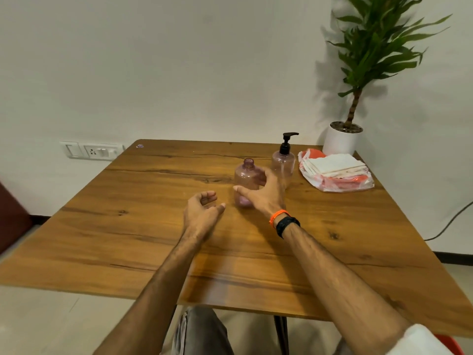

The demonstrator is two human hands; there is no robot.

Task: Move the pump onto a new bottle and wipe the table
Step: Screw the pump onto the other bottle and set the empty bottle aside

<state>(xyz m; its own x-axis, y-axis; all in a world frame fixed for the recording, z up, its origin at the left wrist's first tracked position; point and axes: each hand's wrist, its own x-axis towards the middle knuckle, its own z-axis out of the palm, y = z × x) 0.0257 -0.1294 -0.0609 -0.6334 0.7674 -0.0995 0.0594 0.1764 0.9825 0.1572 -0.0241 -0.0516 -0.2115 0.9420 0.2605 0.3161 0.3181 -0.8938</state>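
An uncapped, clear pink bottle [246, 176] stands upright on the wooden table [153, 226], just past the middle. My right hand [263, 193] wraps around it: the thumb lies across its lower front and the fingers curl round its right side. Behind and to the right stands a second pink bottle [282, 163] with the black pump [286, 143] screwed on top. My left hand [201, 208] hovers a little left of the uncapped bottle, fingers loosely curled and holding nothing.
A stack of white cloths on a red-and-clear plastic bag [335, 171] lies at the back right. A potted plant in a white pot [341, 139] stands in the far right corner. A wall socket [92, 150] is at the left.
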